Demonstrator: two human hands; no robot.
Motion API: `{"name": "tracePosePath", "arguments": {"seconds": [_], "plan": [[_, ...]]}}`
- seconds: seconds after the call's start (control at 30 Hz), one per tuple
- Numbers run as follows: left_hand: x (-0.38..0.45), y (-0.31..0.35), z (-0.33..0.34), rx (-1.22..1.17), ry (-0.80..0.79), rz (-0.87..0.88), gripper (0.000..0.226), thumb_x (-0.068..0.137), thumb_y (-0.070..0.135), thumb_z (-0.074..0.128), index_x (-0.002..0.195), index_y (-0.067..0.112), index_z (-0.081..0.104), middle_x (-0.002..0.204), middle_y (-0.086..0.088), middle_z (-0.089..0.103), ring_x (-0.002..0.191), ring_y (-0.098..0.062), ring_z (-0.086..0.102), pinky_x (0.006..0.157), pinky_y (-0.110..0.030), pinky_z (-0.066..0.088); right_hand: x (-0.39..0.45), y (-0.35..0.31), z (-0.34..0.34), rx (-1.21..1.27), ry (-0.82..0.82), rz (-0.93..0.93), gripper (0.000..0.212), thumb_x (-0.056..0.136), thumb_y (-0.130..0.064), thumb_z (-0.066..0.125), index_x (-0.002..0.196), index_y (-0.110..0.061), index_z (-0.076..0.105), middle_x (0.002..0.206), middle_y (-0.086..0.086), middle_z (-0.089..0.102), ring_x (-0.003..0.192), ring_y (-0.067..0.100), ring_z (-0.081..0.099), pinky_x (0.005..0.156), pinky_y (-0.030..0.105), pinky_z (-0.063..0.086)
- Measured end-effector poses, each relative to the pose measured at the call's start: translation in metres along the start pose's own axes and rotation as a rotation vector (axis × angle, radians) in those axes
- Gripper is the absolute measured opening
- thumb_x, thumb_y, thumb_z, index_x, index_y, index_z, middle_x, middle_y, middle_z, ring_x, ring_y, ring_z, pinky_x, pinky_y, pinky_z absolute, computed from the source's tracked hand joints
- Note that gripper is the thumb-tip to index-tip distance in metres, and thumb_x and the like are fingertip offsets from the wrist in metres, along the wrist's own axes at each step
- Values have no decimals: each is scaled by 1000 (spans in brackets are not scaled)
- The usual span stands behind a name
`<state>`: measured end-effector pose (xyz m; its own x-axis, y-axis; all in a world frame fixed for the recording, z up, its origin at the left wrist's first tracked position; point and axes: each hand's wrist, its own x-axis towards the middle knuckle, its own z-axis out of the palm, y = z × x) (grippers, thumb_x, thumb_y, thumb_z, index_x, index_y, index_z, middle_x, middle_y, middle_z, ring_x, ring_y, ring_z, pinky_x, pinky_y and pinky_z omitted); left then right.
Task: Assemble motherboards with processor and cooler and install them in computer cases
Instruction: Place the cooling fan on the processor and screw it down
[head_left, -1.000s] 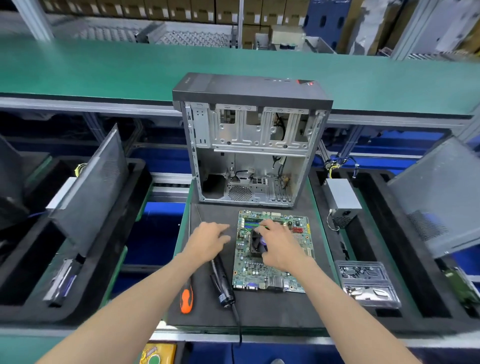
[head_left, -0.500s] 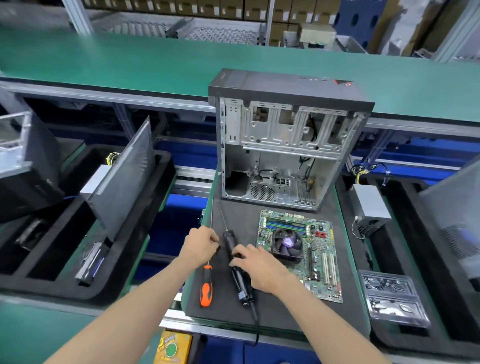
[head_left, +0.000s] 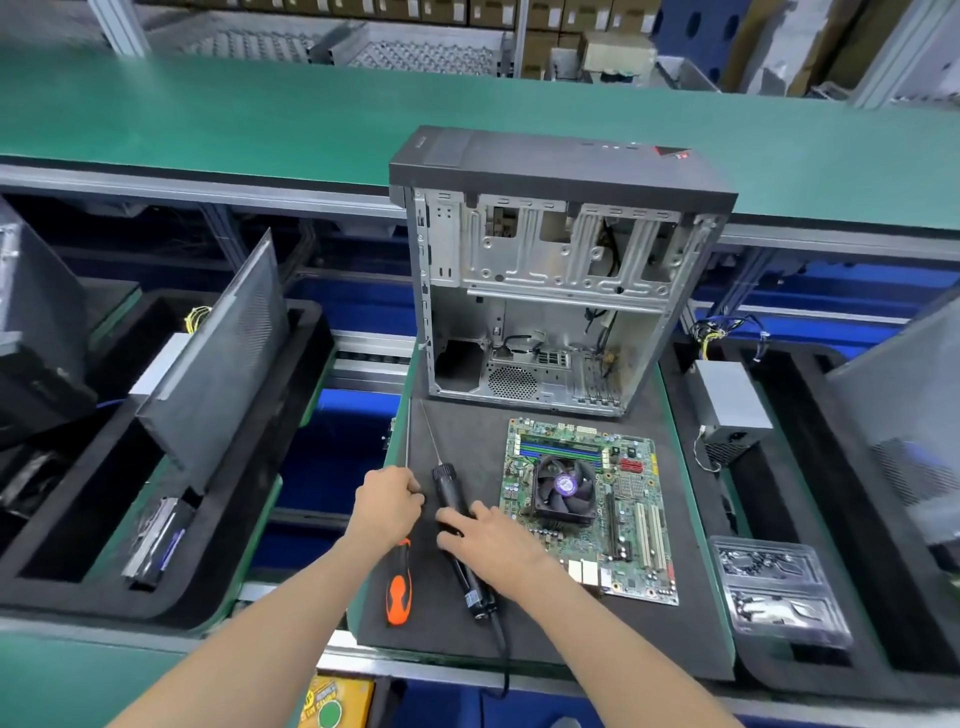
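Motherboard (head_left: 597, 512) just right of right hand (head_left: 493, 543) gripping electric screwdriver (head_left: 460, 540); left hand (head_left: 387, 506) curled over orange-handled screwdriver (head_left: 399, 582).

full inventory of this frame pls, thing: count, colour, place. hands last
computer case: 1, black shell, silver inside, open side facing the camera, back of the black mat
black mat: 1, centre tray
motherboard: 1, green, flat on the mat in front of the case
cooler: 1, black fan with purple hub, on the motherboard
electric screwdriver: 1, black, corded, on the mat left of the motherboard
hand screwdriver: 1, orange and black handle, left of the electric one
power supply: 1, grey, right tray
plastic blister tray: 1, clear, right tray
side panel: 1, grey, leaning in left tray
left hand: over the hand screwdriver's shaft; grip unclear
right hand: on the electric screwdriver
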<state>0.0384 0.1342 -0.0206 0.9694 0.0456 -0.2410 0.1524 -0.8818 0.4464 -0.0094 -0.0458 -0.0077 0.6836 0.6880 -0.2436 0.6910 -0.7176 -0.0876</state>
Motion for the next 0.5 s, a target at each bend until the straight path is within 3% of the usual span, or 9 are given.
{"name": "tracePosePath", "arguments": {"seconds": [0.1,0.2,0.3,0.37,0.5], "plan": [[3,-1,-2,-41,24,26,17,92,15,64,106,21,72,102,3,71,93,-13,62,76,-26,50,4,4,0,17,-18,-16,38,98,5,47,133,-9,48,153,10,30,113,38,45,87,51,45],[5,1,-3,-83,1,157,42,89,3,64,124,26,61,120,5,59,98,-10,58,81,-23,47,-1,13,-5,81,10,-52,49,86,13,54,128,-12,47,151,7,31,106,36,45,87,49,46],[8,4,-3,-55,-59,350,69,84,-3,66,142,30,49,137,7,46,118,-13,48,98,-25,43,-9,22,-13,157,52,-74,62,72,18,57,123,-17,46,147,2,34,91,26,42,74,39,38],[12,8,-4,-49,-100,414,68,87,1,68,145,30,48,145,6,46,129,-16,45,110,-30,38,-13,26,-21,244,68,-58,66,68,20,52,120,-19,46,145,-2,35,88,25,42,71,37,34],[17,24,-8,-201,-63,467,60,86,-4,66,139,23,57,134,0,59,125,-19,54,109,-33,40,-22,33,-52,542,117,19,68,69,22,45,118,-25,53,137,-6,44,101,28,55,78,43,45]]}}
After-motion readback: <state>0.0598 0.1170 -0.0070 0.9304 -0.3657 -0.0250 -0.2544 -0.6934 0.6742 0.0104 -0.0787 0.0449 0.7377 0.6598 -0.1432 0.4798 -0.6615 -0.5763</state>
